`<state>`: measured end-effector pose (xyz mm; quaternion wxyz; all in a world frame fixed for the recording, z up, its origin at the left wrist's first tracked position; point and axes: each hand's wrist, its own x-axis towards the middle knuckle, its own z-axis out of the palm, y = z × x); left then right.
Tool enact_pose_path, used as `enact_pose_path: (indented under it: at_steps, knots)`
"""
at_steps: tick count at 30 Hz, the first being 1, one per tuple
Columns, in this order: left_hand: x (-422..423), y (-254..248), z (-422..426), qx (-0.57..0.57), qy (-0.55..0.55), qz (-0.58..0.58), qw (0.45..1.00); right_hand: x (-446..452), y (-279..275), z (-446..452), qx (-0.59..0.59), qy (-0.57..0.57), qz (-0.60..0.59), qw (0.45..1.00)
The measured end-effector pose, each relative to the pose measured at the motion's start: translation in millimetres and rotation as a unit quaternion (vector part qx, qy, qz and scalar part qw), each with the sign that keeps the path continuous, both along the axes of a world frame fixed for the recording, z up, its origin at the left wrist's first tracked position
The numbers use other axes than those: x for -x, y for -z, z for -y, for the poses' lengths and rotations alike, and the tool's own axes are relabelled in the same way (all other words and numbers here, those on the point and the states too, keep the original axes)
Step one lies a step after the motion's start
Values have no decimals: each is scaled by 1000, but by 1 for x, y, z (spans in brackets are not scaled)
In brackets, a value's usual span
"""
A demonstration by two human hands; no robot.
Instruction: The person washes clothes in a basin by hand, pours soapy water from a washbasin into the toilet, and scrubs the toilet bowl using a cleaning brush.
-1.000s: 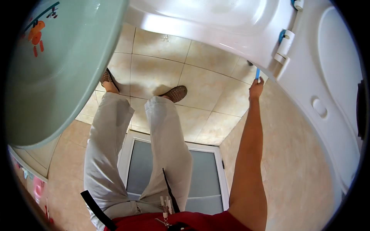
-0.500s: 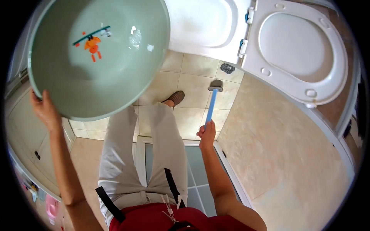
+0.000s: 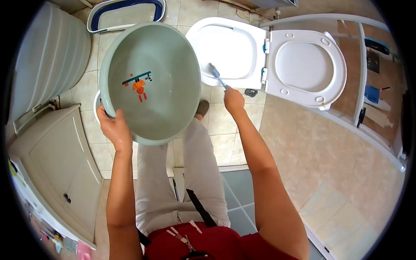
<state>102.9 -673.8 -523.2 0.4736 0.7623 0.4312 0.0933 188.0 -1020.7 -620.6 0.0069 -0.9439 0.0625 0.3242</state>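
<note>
A large pale green basin [image 3: 180, 99] with an orange and teal printed figure inside hangs tilted in front of me. My left hand [image 3: 116, 129] grips its lower left rim, thumb on the inner side. In my right hand [image 3: 234, 100] is a brush [image 3: 220, 79] with a blue handle, fingers wrapped round the handle's end. The greyish brush head overlaps the near edge of the white toilet bowl [image 3: 236, 41]; whether it touches, I cannot tell. The raised toilet seat [image 3: 338, 71] leans to the right of the bowl.
A folding tub [image 3: 102, 17] with a dark blue band lies on the tiled floor at the top. A white cabinet [image 3: 52, 160] stands on the left, beside a ribbed white appliance [image 3: 56, 56]. A grey scouring pad [image 3: 250, 92] lies below the toilet. A glass-framed shelf [image 3: 362, 65] is on the right.
The basin now appears lower and further right, still in my left hand. My right hand has brought the brush up from above the floor to the toilet bowl. The view has shifted.
</note>
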Motion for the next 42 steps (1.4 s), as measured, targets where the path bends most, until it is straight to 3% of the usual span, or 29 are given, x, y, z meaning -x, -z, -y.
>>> enact_pose_path:
  at_steps: [3, 7, 9, 13, 16, 18, 21, 22, 23, 27, 30, 33, 35, 36, 37, 39, 40, 42]
  knots:
    - [-7, 6, -9, 29, -2, 27, 999, -36, 35, -30, 42, -85, -44, 995]
    - [-23, 28, -13, 62, -6, 18, 998, -90, 100, -41, 47, 3, -43, 998]
    - [-20, 8, -7, 57, 10, 80, 995, -102, 131, -22, 53, 45, -23, 997]
    - [-29, -2, 1, 23, -15, 6, 1000, -149, 180, 29, 66, 170, 8, 983]
    - [-31, 2, 5, 19, -37, -18, 999, -173, 275, 106, 21, 258, -114, 959]
    - [-34, 0, 6, 21, -42, -37, 998, -153, 274, 103, 54, 19, -126, 990]
    - [-38, 1, 6, 16, -56, -35, 998, -114, 227, 88, -19, -228, 51, 972]
    - [-40, -1, 8, 15, -53, -36, 998, -104, 187, 62, -33, -100, -21, 994]
    - [-41, -3, 10, 13, -51, -35, 998, -92, 151, 41, -47, -62, -59, 995]
    - [-43, -4, 12, 6, -50, -46, 998, -72, 55, -16, -77, -35, -139, 987]
    - [-48, -10, 17, -11, -41, -51, 998, -88, 92, -7, -106, 16, -71, 992]
    - [-46, -6, 19, -28, -34, -50, 998, -125, 204, 36, -30, 70, -38, 996]
    - [-44, -4, 18, -11, -45, -49, 998, -140, 262, 84, -47, 77, 1, 996]
    - [-43, -3, 16, -2, -52, -49, 997, -156, 279, 93, -99, 317, -27, 943]
    - [-44, -3, 15, -3, -53, -51, 997, -163, 289, 96, -143, 538, -54, 829]
    - [-44, -7, 16, 1, -52, -60, 997, -159, 251, 83, -74, 324, -157, 930]
    - [-45, -7, 17, -5, -49, -62, 997, -156, 246, 78, -17, 59, -225, 972]
    - [-48, -7, 18, -17, -43, -58, 997, -137, 231, 69, 2, -107, -174, 979]
